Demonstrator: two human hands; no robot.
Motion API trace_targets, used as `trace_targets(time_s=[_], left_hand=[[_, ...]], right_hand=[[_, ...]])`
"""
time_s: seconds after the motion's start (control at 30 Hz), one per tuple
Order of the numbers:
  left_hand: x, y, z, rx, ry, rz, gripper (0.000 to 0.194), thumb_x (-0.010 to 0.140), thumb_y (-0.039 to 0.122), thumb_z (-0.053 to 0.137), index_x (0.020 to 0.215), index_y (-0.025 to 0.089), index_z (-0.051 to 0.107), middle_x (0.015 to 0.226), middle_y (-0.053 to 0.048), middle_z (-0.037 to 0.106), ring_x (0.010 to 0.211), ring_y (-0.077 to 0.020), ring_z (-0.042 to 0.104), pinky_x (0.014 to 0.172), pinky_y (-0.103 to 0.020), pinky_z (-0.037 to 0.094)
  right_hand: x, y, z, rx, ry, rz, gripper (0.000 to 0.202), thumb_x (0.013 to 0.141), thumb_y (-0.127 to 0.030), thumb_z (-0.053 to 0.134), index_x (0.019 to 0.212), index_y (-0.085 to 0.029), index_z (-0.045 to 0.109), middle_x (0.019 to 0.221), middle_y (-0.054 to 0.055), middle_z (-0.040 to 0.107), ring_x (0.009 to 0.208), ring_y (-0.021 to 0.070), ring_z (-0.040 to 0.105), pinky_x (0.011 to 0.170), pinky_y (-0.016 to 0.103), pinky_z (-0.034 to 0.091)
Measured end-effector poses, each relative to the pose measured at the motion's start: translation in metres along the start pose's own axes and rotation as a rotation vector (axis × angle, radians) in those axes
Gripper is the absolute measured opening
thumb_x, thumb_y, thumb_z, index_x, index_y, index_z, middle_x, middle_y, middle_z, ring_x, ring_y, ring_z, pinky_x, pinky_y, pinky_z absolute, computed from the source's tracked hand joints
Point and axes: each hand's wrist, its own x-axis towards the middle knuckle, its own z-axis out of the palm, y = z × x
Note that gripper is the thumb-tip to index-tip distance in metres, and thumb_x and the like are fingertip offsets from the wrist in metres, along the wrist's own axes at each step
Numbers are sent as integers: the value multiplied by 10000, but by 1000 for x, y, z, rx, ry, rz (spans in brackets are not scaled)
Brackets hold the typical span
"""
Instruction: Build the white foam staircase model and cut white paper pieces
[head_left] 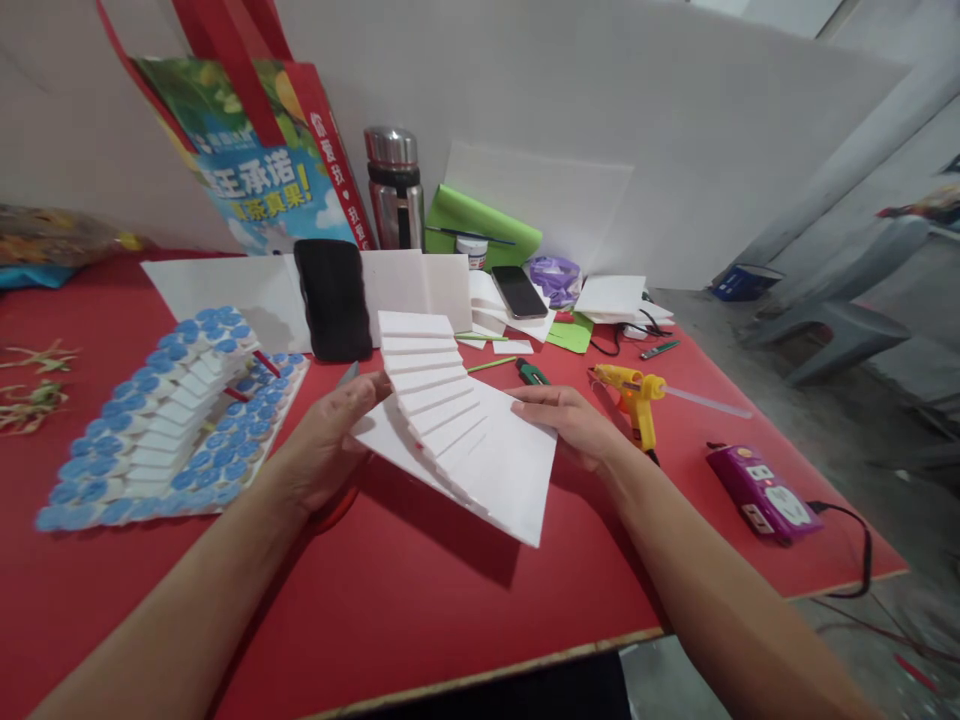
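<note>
Head view, white staircase [436,388], between hands [327,438] [571,424]

A craft workspace, judging by the glue gun [642,408], white staircase model [431,382] and concrete floor [696,325].

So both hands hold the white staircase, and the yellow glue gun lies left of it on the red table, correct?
Wrong side: the head view shows the yellow glue gun lying right of the held white staircase. The rest stands.

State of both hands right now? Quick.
Left hand: closed, holding the left side of the white stepped model.
Right hand: closed, holding the same model's right edge.
</note>
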Motion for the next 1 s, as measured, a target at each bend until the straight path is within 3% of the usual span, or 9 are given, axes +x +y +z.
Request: trace_targets(time_s=[0.17,0.33,0.43,0.67,0.87,1.0], left_hand=[[2,1,-4,-134,131,-81,519,821,549,804,1202,204,734,1355,-122,713,1069,-292,741,767,-327,643],[1,3,-4,-109,152,-84,464,846,487,799,1204,203,725,1288,-123,739,1129,-287,726,924,-364,619],[1,5,-2,-77,147,-61,465,842,504,796,1189,202,726,1257,-120,743,1113,-290,728,933,-382,616],[6,6,-6,22,319,117,433,871,512,748,1154,192,681,1130,-91,729,990,-223,728,822,-321,617],[5,6,-11,238,393,215,423,877,506,747,1160,197,692,1107,-69,727,980,-208,718,916,-349,588],[3,3,-11,346,384,216,452,843,491,789,1176,203,687,1058,-61,733,985,-226,726,946,-396,579]], right_hand=[[1,-3,-3,88,2,88,395,701,-298,910,1042,-117,829,1027,137,826,861,221,774,803,317,584],[2,-4,-6,147,-71,153,412,760,-296,853,1109,-82,800,1105,187,808,923,268,782,850,361,591],[3,-3,-7,160,-71,161,390,765,-283,840,1099,-85,794,1094,176,809,920,257,776,844,349,589],[-5,-13,-11,78,39,146,254,658,-171,861,875,-130,736,725,9,734,623,125,666,571,226,514],[-12,-16,-12,-92,-37,152,621,640,-142,828,1231,-166,640,742,-1,746,645,182,711,623,315,600],[-10,-11,-10,-187,-64,144,495,696,-216,839,1145,-170,636,751,34,756,645,203,720,588,343,624]])
